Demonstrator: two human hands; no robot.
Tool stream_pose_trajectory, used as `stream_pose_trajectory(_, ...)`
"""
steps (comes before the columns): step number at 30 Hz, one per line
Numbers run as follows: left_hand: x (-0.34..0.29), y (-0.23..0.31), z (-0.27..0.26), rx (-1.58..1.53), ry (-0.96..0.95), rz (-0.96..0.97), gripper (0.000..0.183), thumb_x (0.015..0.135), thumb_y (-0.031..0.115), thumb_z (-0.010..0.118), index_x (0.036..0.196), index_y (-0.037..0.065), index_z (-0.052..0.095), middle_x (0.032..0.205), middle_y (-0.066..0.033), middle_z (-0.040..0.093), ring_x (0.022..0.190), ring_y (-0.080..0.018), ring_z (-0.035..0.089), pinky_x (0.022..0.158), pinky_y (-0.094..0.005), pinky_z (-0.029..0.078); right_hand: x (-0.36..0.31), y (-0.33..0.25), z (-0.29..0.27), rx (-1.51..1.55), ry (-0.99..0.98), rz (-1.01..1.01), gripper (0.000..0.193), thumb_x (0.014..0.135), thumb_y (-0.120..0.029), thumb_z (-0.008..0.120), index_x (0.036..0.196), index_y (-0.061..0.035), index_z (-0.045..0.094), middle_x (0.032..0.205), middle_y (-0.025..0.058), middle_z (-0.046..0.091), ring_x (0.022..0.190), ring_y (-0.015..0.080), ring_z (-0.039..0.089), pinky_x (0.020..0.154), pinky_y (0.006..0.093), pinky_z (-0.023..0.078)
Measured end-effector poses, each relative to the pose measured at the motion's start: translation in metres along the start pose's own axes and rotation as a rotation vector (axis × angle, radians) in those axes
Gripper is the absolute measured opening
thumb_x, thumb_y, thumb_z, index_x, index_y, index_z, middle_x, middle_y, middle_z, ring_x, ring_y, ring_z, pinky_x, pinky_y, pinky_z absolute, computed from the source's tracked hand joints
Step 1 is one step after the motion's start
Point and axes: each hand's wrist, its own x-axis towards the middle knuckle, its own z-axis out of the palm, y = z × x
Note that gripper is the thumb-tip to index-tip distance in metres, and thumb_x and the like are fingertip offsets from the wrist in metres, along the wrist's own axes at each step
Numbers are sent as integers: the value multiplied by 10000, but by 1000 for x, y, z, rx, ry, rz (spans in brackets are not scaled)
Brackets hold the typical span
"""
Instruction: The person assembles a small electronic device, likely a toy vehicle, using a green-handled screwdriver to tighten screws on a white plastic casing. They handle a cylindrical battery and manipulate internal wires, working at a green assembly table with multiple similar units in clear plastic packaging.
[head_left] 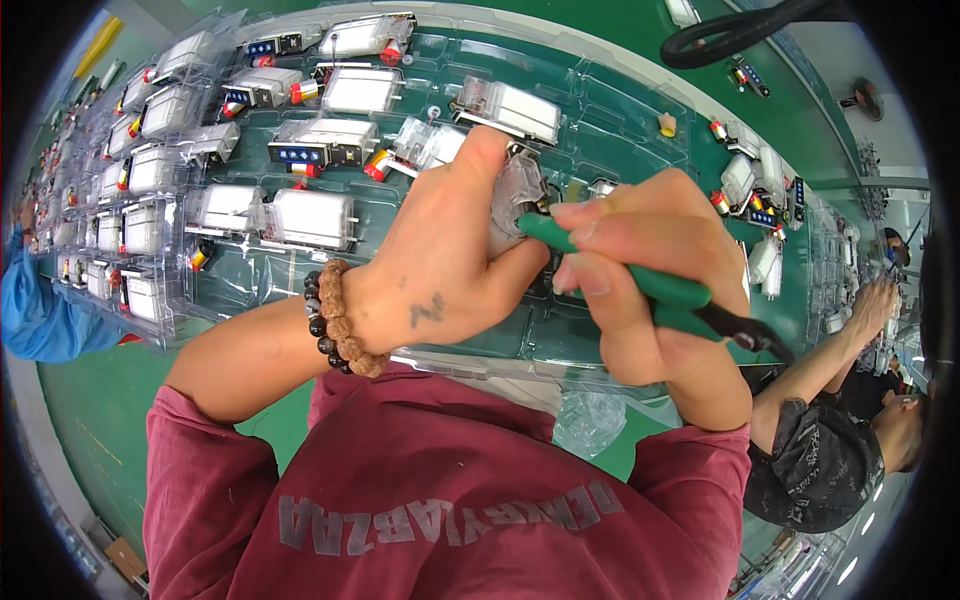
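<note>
Head view: a small clear-housed unit [518, 190] is held over the middle of the clear tray [590, 100], the left hand [440, 230] wrapped around it. The right hand [660, 260] grips a green-handled tool [665, 288] with its dark metal end turned away from the unit, and the tip of one handle appears to meet the clear housing. With the tool up against it, work on this unit looks under way rather than finished; the fingers hide how far its parts are seated.

In the left half of the tray lie white-blocked units [312, 218], some with dark strips [298, 154] and red-and-yellow cylinders [305, 91] beside them. They look largely put together, yet whether they are done or waiting their turn I cannot tell. More units stand in stacked trays [180, 270] left of the tray, and a loose cluster of units [738, 180] lies to its right; neither hand touches these. Farther right of the tray, a co-worker [830, 460] reaches toward other parts.
</note>
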Motion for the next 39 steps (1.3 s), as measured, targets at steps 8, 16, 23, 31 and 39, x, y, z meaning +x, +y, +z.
stream_pose_trajectory(8,4,5,-1,-5,-9,-45,485,720,43,610,1137,-42,378,799,-256,584,751,-490,569,633,-492,455,-4,5,1,432,204,163,161,970,-117,502,1054,20,492,997,220,569,569,186,592,511,307,538)
stream_pose_trajectory(16,4,6,2,-50,-5,-55,460,714,44,614,1091,-49,367,767,-248,579,723,-492,564,612,-492,449,-2,8,3,407,177,144,169,977,-119,496,1042,37,488,966,236,581,575,194,609,533,317,553)
stream_pose_trajectory(23,3,5,4,-28,-5,-42,462,713,57,630,1075,-53,365,743,-246,575,699,-487,561,586,-492,437,1,5,-4,187,43,128,139,947,-81,532,1041,20,529,914,218,633,581,179,611,640,323,547)
stream_pose_trajectory(31,6,4,1,40,14,0,410,727,47,620,1024,-59,358,735,-252,571,690,-481,562,592,-493,437,3,6,1,-6,49,-35,130,931,-35,532,1050,16,530,936,205,634,590,175,619,657,309,538)
stream_pose_trajectory(39,4,6,0,-49,-5,-89,406,728,43,611,1030,-64,361,755,-247,578,714,-479,573,613,-489,451,-2,3,6,393,271,218,145,976,-112,485,1051,11,499,971,226,589,542,176,578,475,299,537)
